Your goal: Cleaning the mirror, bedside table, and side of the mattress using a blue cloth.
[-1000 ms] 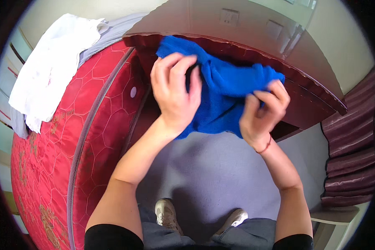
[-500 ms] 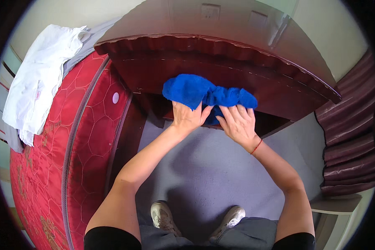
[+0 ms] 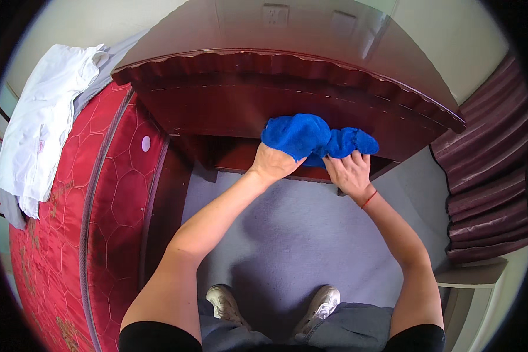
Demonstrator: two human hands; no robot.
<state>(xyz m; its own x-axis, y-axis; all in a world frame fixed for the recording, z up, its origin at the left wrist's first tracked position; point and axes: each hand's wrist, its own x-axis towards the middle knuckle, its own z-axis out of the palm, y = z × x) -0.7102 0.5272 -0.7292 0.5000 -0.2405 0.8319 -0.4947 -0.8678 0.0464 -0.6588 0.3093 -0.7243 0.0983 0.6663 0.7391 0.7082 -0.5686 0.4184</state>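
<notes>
A blue cloth (image 3: 299,136) lies bunched against the front of a dark red wooden desk (image 3: 217,111), just below its wavy-edged top. My left hand (image 3: 273,163) presses into the cloth's wider left part, its fingers mostly covered by the fabric. On the narrower, twisted right part, my right hand (image 3: 349,173) grips with its fingers curled at the lower edge. A red string circles my right wrist. Both arms reach forward, and the two hands are close together.
At left stands a red quilted mattress (image 3: 120,170) with white folded fabric (image 3: 38,117) on it. A purple curtain (image 3: 481,176) hangs at right, above a pale low shelf unit (image 3: 475,276). Grey floor (image 3: 281,234) lies between the desk and my shoes (image 3: 320,305).
Both hands and the cloth have slid to the right along the desk front. More fabric now covers my left fingers. The whole view has shifted slightly.
</notes>
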